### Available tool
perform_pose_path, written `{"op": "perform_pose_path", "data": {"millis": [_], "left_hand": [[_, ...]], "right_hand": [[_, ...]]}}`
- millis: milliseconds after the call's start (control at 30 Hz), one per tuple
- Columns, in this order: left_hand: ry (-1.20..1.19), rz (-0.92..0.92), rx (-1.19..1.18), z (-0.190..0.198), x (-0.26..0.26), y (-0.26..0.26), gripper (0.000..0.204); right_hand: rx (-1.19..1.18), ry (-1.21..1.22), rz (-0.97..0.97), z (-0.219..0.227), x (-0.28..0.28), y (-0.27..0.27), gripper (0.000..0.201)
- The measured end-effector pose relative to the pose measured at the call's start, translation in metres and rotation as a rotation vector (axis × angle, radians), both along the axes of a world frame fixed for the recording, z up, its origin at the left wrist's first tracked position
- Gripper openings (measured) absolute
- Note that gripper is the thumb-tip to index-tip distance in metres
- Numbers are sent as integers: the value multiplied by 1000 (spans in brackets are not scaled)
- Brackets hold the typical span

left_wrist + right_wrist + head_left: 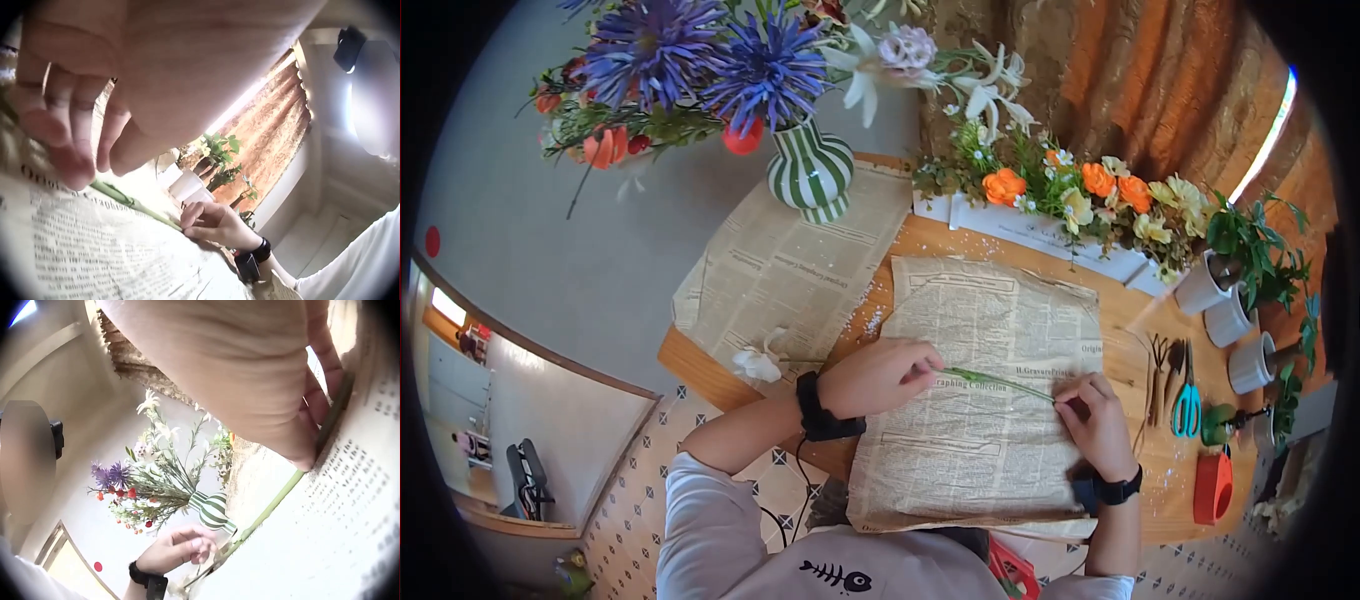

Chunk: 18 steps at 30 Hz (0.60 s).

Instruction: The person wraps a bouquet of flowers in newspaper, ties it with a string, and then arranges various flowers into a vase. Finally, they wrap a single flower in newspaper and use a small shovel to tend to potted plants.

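Observation:
A white artificial flower (757, 363) lies at the left, its green stem (1000, 382) running right across the printed wrapping paper (970, 450). My left hand (885, 375) holds the stem near its middle, fingers bent over it; in the left wrist view the fingertips (78, 175) sit right on the green stem (134, 203). Farther right, my right hand (1095, 420) pinches the stem's end between thumb and fingers. The right wrist view shows the stem (275, 503) passing under that hand's fingertips, with a darker end beyond them.
A striped vase (812, 175) of flowers stands on more paper at the back left. Behind the paper is a white planter (1025, 228) with orange and cream blooms. Small potted plants (1250, 362) line the right edge, near teal-handled scissors (1187, 405) and a red holder (1213, 488).

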<state>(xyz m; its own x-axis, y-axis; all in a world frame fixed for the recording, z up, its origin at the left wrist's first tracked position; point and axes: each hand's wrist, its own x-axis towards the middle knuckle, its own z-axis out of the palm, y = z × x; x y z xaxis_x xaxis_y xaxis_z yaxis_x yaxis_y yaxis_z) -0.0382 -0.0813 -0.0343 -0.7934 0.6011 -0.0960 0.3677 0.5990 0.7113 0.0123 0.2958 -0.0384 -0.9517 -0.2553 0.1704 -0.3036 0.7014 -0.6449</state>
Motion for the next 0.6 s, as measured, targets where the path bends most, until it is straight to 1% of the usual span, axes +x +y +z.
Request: {"op": "perform_pose_path", "data": {"millis": [33, 100, 167, 200, 233, 267, 333, 467, 533, 567, 600], "left_hand": [[9, 10, -9, 12, -7, -1, 40], [117, 266, 61, 46, -27, -2, 49], [537, 523, 372, 65, -61, -2, 51], [696, 593, 402, 78, -84, -6, 51], [855, 660, 434, 90, -106, -10, 52], [862, 657, 430, 101, -125, -14, 52], [1273, 764, 197, 122, -154, -21, 53], [1296, 694, 120, 156, -170, -20, 49], [1154, 748, 29, 166, -171, -18, 39], [1198, 741, -13, 168, -173, -18, 28], [1200, 737, -11, 169, -176, -20, 28]], "right_hand": [[-24, 57, 22, -2, -1, 0, 17], [-51, 62, 23, -1, -1, -1, 17], [-65, 59, 17, -4, 1, 1, 19], [-74, 63, 17, -5, 2, 1, 19], [-80, 11, -10, -6, 2, 2, 20], [-83, -40, -36, -6, 3, 2, 20], [-85, -18, -17, -6, 3, 4, 21], [-115, -10, -9, -6, 5, 5, 22], [-112, -1, -7, -8, 6, 6, 22], [-106, 5, -3, -8, 6, 6, 22], [-107, 7, -7, -7, 7, 6, 22]]}}
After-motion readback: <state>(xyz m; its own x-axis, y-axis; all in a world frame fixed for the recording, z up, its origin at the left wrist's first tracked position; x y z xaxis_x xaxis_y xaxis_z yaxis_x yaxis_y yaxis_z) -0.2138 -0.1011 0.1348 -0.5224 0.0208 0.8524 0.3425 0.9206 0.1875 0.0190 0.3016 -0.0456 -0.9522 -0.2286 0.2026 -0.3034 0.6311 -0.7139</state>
